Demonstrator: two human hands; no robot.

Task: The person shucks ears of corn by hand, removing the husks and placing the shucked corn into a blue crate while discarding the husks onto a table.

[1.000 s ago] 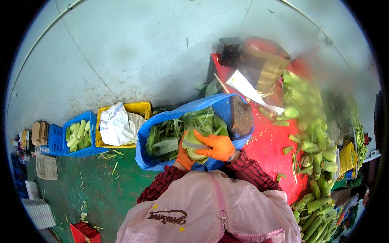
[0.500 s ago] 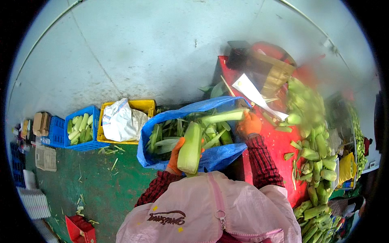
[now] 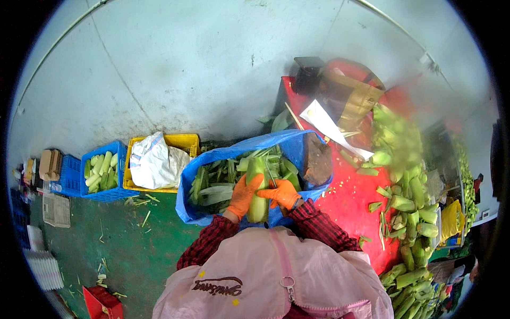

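My left hand [image 3: 243, 196], in an orange glove, is closed round a green ear of corn in its husk [image 3: 256, 211], held upright over the blue bag [image 3: 190, 208]. My right hand [image 3: 281, 192], also gloved in orange, is beside the ear with its fingers closed on a thin tool [image 3: 270, 174], apparently a blade, partly hidden by the fingers. Loose husks and leaves [image 3: 212, 186] fill the bag under and around both hands.
A red table [image 3: 350, 207] with husk scraps and a long corn pile [image 3: 417, 202] is on the right. Along the wall at left stand a yellow crate [image 3: 186, 141] with a white sack and a blue crate [image 3: 106, 194] of corn. A red bin [image 3: 98, 300] is at lower left.
My right hand has come left from the bag's right side to the ear, and the long pale piece it held half a second ago is no longer in it.
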